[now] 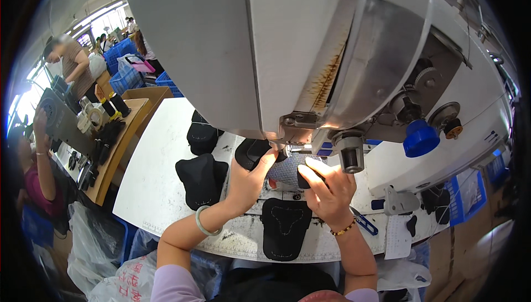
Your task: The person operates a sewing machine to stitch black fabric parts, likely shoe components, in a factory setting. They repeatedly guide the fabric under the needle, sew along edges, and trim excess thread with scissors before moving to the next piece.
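Under the head of a white industrial sewing machine [310,42], both hands grip a fabric piece with a grey textured face [286,171] and black padded ends. My left hand [250,179], with a pale bangle on its wrist, presses its thumb on the black end at the left. Fingers of my right hand [330,190], wearing a beaded bracelet, close on the black edge at the right. The machine head partly hides the needle area. Below the hands, a black fabric piece with light stitching [285,230] lies flat near the table's front edge.
Black fabric pieces [202,180] lie on the white table [149,163] left of my hands. Blue-handled thread snips [365,222] rest right of my right wrist. A blue knob [420,138] juts from the machine. People work at the left beside another machine [69,119].
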### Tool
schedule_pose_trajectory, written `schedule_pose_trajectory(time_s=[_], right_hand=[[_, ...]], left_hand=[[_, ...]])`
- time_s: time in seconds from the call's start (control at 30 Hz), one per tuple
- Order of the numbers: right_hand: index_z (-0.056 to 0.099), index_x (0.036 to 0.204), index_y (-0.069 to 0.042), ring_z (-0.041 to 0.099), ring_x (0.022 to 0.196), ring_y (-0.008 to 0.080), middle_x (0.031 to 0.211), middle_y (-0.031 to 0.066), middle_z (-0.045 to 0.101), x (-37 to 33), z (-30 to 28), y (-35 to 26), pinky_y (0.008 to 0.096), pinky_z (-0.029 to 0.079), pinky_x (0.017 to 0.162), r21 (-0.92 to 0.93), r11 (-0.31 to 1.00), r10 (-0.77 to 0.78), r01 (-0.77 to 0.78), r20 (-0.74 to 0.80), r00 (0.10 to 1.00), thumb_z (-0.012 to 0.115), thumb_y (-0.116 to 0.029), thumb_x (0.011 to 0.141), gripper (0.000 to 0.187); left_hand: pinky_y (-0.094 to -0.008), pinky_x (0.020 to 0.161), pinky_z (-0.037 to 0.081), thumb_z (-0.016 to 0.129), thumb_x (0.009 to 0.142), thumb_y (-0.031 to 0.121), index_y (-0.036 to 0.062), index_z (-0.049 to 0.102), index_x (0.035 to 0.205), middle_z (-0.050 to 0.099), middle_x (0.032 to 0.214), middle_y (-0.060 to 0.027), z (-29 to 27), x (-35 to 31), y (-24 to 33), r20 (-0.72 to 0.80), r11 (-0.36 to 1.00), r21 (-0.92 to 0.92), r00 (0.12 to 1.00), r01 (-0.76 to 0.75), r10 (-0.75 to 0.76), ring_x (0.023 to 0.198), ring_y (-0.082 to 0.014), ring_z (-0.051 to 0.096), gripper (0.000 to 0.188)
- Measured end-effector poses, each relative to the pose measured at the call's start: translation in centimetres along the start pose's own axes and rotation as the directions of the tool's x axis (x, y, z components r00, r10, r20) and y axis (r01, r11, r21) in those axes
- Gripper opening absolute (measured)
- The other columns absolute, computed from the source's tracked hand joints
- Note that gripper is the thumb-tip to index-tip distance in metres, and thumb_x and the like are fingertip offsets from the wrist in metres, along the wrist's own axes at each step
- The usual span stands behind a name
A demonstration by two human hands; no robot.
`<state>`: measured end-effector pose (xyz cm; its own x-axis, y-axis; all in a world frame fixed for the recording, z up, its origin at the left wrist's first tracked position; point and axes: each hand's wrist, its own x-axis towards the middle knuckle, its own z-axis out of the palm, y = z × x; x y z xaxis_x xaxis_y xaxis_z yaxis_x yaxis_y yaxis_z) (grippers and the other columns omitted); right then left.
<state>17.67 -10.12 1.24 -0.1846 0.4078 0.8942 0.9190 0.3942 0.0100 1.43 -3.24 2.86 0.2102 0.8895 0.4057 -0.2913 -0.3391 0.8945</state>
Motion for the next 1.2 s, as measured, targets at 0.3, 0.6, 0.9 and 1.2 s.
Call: schedule_pose_trajectory(time_s=[0.3, 0.6, 0.9, 1.2], right_hand=[[0.066, 0.079, -0.008, 0.059, 0.076, 0.0259, 0.082, 0.0079, 0.061, -0.8, 0.8, 1.0, 0.0331, 0.047, 0.068, 0.037, 0.974, 0.223, -0.222, -0.019, 0.975, 0.064, -0.002, 0.067, 0.013], [0.068, 0.089, -0.001, 0.056, 0.06, 0.0195, 0.069, 0.0095, 0.059, -0.5, 1.8, 1.8, 0.0288, 0.043, 0.057, 0.336, 0.892, 0.348, -0.304, -0.078, 0.934, 0.053, 0.014, 0.071, 0.028], [0.065, 0.086, 0.001, 0.06, 0.072, 0.0286, 0.093, 0.0147, 0.062, -1.4, 1.7, 2.0, 0.036, 0.048, 0.062, 0.201, 0.951, 0.249, -0.236, -0.043, 0.967, 0.062, 0.003, 0.061, 0.025], [0.068, 0.091, -0.011, 0.054, 0.064, 0.0158, 0.081, 0.0016, 0.053, -0.4, 1.4, 0.7, 0.0257, 0.044, 0.051, 0.092, 0.996, 0.023, -0.007, -0.165, 0.986, 0.064, 0.001, 0.066, 0.028]], left_hand=[[-0.0215, 0.061, 0.044, 0.061, 0.086, 0.014, -0.0004, 0.064, 0.091, 0.062, 0.083, -0.0017, -0.1, -1.5, 0.1, -0.052, 0.964, -0.092, 0.966, 0.249, -0.255, 0.069, -0.0066, 0.054, 0.015], [-0.0308, 0.085, 0.045, 0.056, 0.084, 0.017, -0.0014, 0.061, 0.098, 0.064, 0.093, -0.0081, -3.1, -0.6, 0.9, 0.218, 0.754, -0.397, 0.852, 0.523, -0.476, 0.09, -0.0168, 0.06, 0.024], [-0.025, 0.085, 0.048, 0.066, 0.077, 0.002, -0.0043, 0.05, 0.11, 0.058, 0.101, -0.0115, -3.1, 3.8, 0.3, 0.302, 0.821, -0.2, 0.831, 0.535, -0.468, 0.092, -0.0172, 0.06, 0.038], [-0.0267, 0.078, 0.051, 0.058, 0.08, 0.0, -0.0021, 0.058, 0.101, 0.063, 0.095, -0.0085, -2.3, 2.1, -0.7, 0.244, 0.859, -0.317, 0.91, 0.403, -0.336, 0.087, -0.0153, 0.062, 0.021]])
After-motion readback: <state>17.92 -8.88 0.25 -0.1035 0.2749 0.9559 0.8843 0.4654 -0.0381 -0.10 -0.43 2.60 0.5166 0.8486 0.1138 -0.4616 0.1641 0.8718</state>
